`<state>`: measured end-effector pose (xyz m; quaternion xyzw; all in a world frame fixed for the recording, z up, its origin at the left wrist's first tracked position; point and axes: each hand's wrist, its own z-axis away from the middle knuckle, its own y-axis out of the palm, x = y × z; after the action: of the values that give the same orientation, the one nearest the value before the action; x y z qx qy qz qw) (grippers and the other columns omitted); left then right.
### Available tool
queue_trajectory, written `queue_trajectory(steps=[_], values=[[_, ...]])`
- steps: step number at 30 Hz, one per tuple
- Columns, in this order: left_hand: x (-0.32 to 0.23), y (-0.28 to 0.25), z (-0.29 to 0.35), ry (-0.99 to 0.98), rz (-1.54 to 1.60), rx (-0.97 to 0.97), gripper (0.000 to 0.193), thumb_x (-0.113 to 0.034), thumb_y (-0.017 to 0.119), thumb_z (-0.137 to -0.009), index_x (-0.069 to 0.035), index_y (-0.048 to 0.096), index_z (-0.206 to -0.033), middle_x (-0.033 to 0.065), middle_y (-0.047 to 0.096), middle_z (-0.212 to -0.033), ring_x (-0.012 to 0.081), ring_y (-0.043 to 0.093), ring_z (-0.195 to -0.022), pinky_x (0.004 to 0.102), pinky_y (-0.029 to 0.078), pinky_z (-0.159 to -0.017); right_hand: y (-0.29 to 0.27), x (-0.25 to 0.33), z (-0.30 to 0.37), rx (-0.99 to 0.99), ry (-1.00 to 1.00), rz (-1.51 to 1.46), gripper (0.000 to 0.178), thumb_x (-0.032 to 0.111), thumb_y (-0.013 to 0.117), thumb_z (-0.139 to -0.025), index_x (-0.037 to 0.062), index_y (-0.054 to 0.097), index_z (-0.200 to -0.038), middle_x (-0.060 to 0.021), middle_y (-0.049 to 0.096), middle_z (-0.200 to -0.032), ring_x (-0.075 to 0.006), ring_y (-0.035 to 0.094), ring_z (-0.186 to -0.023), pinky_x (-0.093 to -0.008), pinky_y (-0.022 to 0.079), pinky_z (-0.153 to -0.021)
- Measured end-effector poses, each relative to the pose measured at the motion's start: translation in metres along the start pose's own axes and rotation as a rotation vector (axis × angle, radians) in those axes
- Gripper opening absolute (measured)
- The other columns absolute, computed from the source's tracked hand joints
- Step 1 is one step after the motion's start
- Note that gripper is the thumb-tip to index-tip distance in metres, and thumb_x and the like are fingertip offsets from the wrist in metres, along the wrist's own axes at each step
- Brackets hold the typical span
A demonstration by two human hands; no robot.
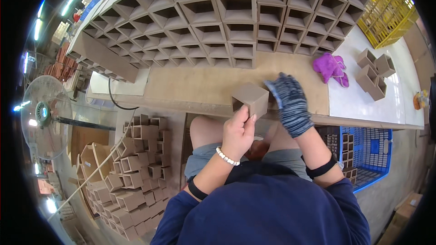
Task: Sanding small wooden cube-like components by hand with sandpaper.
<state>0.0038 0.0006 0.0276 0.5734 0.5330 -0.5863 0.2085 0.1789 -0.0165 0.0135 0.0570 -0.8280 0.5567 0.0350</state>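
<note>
Brown box (256, 98), square, open-sided, in the pinch of the left hand (239, 131); gloved right hand (290, 104) alongside, grip unclear.

Left hand (238, 133) bare — pinching, right hand (290, 106) gloved — back upward

Bare counter (190, 84) left of the held box (254, 96), stacked boxes (215, 18) blocking the far edge, purple cloth (328, 67) toward the right edge
</note>
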Motion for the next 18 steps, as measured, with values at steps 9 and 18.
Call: queue_trajectory(steps=[9, 18], values=[[0.007, 0.0, -0.002, 0.063, 0.158, -0.062, 0.023, 0.001, 0.054, -0.078, -0.002, 0.055, -0.1, 0.0144, 0.061, -0.077, 0.0251, 0.061, -0.069, 0.0295, 0.047, -0.061, -0.005, 0.02, 0.0, -0.05, -0.133, -0.296, 0.039, 0.014, 0.049, -0.078, 0.0008, 0.049, -0.114, -0.0181, 0.051, -0.116, -0.0314, 0.046, -0.112, -0.0441, 0.029, -0.101], [0.016, -0.008, -0.007, -0.153, 0.569, 0.075, 0.034, 0.003, 0.055, -0.08, 0.002, 0.044, -0.112, 0.0095, 0.062, -0.096, 0.0111, 0.058, -0.089, 0.024, 0.044, -0.077, -0.018, 0.03, 0.003, -0.053, -0.253, -0.324, 0.047, 0.007, 0.049, -0.077, 0.0041, 0.044, -0.123, -0.0188, 0.049, -0.119, -0.0316, 0.046, -0.112, -0.0455, 0.032, -0.098]])
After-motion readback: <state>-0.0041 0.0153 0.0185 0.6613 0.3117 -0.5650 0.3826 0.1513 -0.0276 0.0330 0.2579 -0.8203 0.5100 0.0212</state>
